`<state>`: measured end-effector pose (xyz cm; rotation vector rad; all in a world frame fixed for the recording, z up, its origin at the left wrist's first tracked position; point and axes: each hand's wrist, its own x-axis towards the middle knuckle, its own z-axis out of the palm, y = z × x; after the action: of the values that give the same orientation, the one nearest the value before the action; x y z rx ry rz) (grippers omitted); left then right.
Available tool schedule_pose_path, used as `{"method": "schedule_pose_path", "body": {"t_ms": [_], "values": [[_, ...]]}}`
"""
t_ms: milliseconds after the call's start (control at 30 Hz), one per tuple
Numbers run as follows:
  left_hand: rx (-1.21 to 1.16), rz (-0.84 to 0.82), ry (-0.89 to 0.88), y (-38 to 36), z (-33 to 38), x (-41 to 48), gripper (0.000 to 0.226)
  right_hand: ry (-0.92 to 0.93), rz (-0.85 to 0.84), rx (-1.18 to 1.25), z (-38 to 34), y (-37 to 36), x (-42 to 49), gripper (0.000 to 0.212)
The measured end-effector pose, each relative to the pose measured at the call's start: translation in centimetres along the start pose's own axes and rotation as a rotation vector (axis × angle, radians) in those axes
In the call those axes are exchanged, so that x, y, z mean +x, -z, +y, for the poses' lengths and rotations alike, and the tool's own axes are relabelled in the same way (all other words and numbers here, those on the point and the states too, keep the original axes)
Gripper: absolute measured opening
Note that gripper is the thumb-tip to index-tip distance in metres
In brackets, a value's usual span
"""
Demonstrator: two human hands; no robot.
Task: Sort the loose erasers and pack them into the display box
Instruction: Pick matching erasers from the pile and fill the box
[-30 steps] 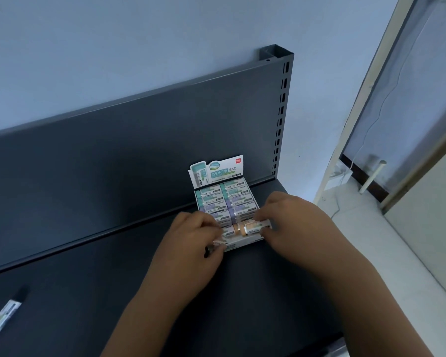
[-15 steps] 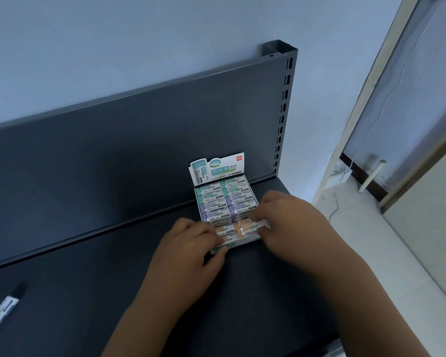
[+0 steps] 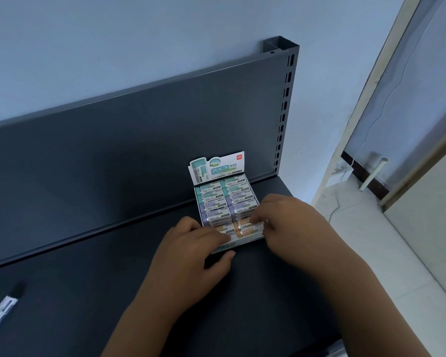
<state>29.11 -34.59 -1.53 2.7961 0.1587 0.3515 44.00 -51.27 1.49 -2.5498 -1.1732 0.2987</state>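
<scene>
- Grip of left hand [image 3: 191, 258] clasps display box [image 3: 247, 241] front; hold steady
- Right hand [image 3: 294, 228] pinches orange eraser [image 3: 243, 224]; press it flat, flush with its row

One display box [image 3: 243, 242] with one upright header card [image 3: 216, 167]. Inside, two columns of erasers: four or five teal erasers [image 3: 211, 188], at least four purple erasers [image 3: 215, 206], three orange erasers [image 3: 250, 231] in view, others hidden beneath two hands: left hand [image 3: 191, 256], right hand [image 3: 294, 228]. One loose eraser [image 3: 1, 311] apart on one shelf [image 3: 88, 292].
</scene>
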Motion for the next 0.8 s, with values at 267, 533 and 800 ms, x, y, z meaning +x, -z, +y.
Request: {"method": "schedule_pose_path", "body": {"t_ms": [267,533,800], "values": [[-0.035,0.044,-0.016,-0.7,-0.3,-0.2,0.024,0.000,-0.028,0.004,0.0,0.1,-0.1,0.048],[-0.059,0.068,-0.034,-0.5,-0.5,-0.3,0.025,-0.076,-0.085,-0.063,-0.3,0.4,-0.1,0.043],[-0.089,0.041,-0.045,0.3,-0.1,-0.6,0.030,-0.033,0.028,-0.046,-2.2,0.8,-1.2,0.036]]}}
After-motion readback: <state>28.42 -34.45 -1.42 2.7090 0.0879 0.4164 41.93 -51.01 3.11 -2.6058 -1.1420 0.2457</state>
